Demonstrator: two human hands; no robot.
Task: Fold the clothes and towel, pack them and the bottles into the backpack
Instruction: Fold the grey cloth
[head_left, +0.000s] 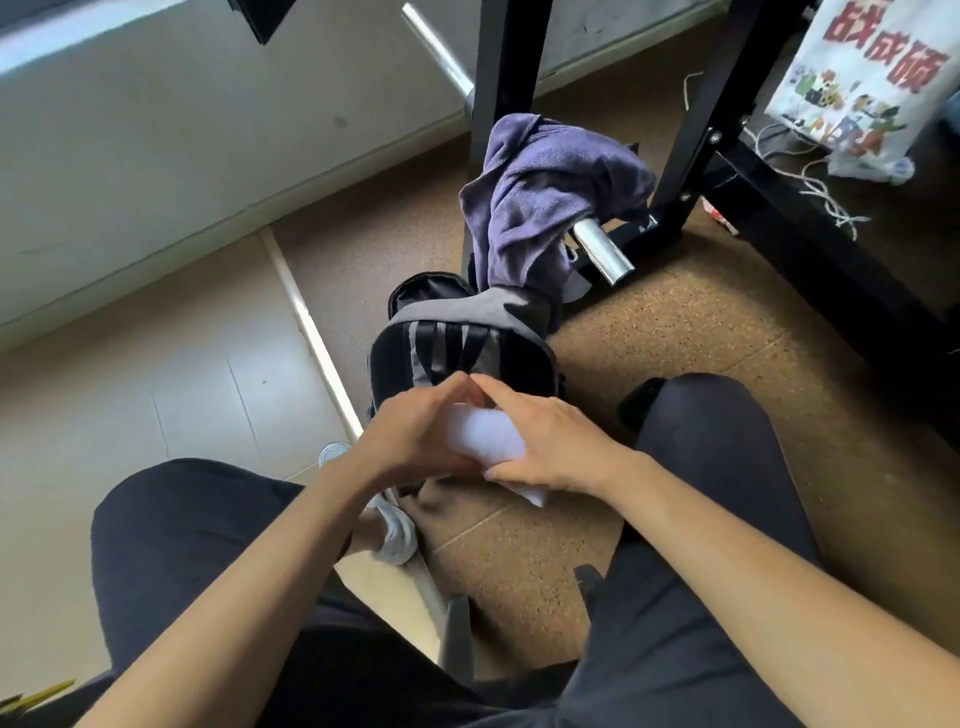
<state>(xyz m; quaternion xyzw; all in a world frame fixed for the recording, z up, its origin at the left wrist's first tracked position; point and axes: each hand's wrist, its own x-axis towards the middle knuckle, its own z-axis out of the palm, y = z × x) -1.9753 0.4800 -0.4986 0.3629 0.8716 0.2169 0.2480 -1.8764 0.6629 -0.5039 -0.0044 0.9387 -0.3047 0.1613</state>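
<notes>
Above the backpack (457, 348) on the floor (675, 322), head view: left hand (415, 441) & right hand (556, 447) both hold a white cloth (491, 434), each grip closed round it, fingertips meeting on top. Purple towel (540, 192) hangs unfolded on a bar (602, 249) behind. Best, I'd say: keep the fold tight, then slide it in flat, clear of the zip.

Lighting: soft daylight from the far left, where we find the pale wall (130, 156) brightest; far right dim beneath the black frame (779, 208); white cloth (485, 436) blown out, detail lost; glare on the metal tube (602, 249); we note lines bowing at the edges; slight softness throughout.
</notes>
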